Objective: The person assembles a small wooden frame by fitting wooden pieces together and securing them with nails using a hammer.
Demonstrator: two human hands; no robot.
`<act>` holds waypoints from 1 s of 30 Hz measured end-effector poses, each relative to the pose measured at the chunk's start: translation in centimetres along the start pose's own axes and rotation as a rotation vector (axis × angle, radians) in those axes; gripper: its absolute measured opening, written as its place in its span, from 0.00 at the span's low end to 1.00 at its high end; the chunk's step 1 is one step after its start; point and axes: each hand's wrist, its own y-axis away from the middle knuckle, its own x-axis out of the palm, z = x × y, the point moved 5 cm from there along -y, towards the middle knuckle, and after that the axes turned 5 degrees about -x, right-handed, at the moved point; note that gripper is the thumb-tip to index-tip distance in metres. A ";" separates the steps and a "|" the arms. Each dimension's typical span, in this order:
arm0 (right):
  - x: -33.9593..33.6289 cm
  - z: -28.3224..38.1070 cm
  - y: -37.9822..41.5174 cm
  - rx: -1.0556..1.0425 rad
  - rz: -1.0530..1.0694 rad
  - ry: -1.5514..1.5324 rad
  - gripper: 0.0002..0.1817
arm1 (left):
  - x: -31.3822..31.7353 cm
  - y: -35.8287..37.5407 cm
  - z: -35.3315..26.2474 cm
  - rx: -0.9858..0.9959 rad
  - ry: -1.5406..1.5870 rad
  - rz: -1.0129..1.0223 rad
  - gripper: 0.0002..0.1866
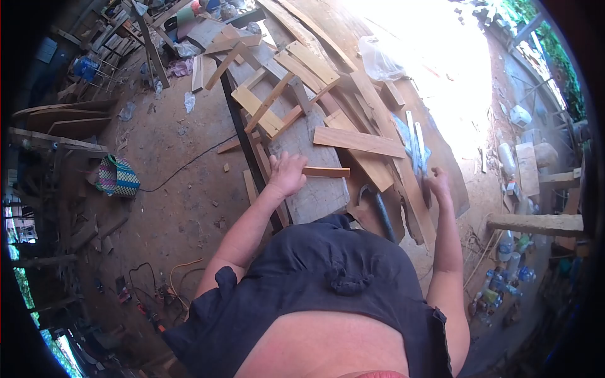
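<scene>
My left hand (288, 174) is closed around one end of a narrow wooden strip (329, 171), which points right over the grey work board (302, 200). My right hand (440, 184) has curled fingers beside the dark lower end of two long metal strips (416, 143). Whether it grips one of them is hard to see. Between my hands, near my body, lies a claw hammer (383, 215) with a blue handle. A flat brown board (359, 142) lies crosswise beyond it. Past my left hand stands a joined wooden frame (268, 113).
Loose planks (372, 101) and a clear plastic bag (380, 60) cover the far side. On the floor at left sit a woven basket (118, 176) and, nearer, cords (173, 283). Plastic bottles (504, 277) lie at right, by a wooden beam (535, 223).
</scene>
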 end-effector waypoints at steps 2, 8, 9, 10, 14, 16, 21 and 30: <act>-1.6 3.2 -3.3 -0.101 0.016 -0.084 0.30 | 1.4 -0.9 0.6 0.003 0.055 0.035 0.13; -5.4 20.1 -10.1 -0.268 0.089 -0.398 0.40 | 1.6 -1.7 0.2 -0.062 0.130 0.048 0.11; -5.5 22.1 -11.3 -0.290 0.093 -0.400 0.40 | 1.6 -1.7 0.2 -0.089 0.157 0.052 0.11; -5.5 24.3 -12.5 -0.333 0.083 -0.409 0.41 | 1.6 -1.9 0.4 -0.101 0.170 0.066 0.12; -3.8 31.1 -18.3 -0.385 0.115 -0.393 0.45 | 1.8 -2.1 0.4 -0.135 0.174 0.090 0.12; -3.1 33.1 -20.3 -0.372 0.129 -0.409 0.49 | 1.2 -2.4 0.1 -0.172 0.170 0.103 0.11; 0.1 34.7 -24.9 -0.339 0.166 -0.431 0.53 | 1.8 -2.5 0.2 -0.177 0.133 0.085 0.12; -3.2 31.4 -28.5 -0.647 -0.353 -0.049 0.11 | 1.8 -2.6 0.2 -0.194 0.155 0.112 0.13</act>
